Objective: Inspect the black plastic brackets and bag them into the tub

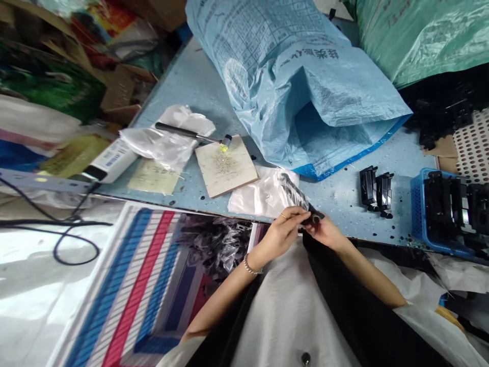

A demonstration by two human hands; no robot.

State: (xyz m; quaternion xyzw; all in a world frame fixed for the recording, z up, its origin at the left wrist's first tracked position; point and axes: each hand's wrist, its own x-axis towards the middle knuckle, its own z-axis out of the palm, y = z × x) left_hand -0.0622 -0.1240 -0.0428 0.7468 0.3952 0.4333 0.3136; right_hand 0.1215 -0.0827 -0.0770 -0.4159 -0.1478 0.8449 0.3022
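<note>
At the near table edge, my left hand (pixel 284 232) and my right hand (pixel 324 232) are close together. Both have their fingers closed on a small black plastic part (pixel 316 213), much of it hidden by the fingers. A clear plastic bag (pixel 263 193) lies on the table just beyond my left hand. Dark streaks show at the bag's right side; whether they are another part inside it I cannot tell. To the right, two black plastic parts (pixel 376 191) stand side by side on the blue tabletop (pixel 336 199).
A large blue woven sack (pixel 324 86) lies open toward me. Left of it are a hammer (pixel 183 131), a worn square board (pixel 225 165) and crumpled plastic. A blue basket (pixel 420 204) holds black parts at right. Below, a striped bag (pixel 126 285) holds several plastic-wrapped dark pieces.
</note>
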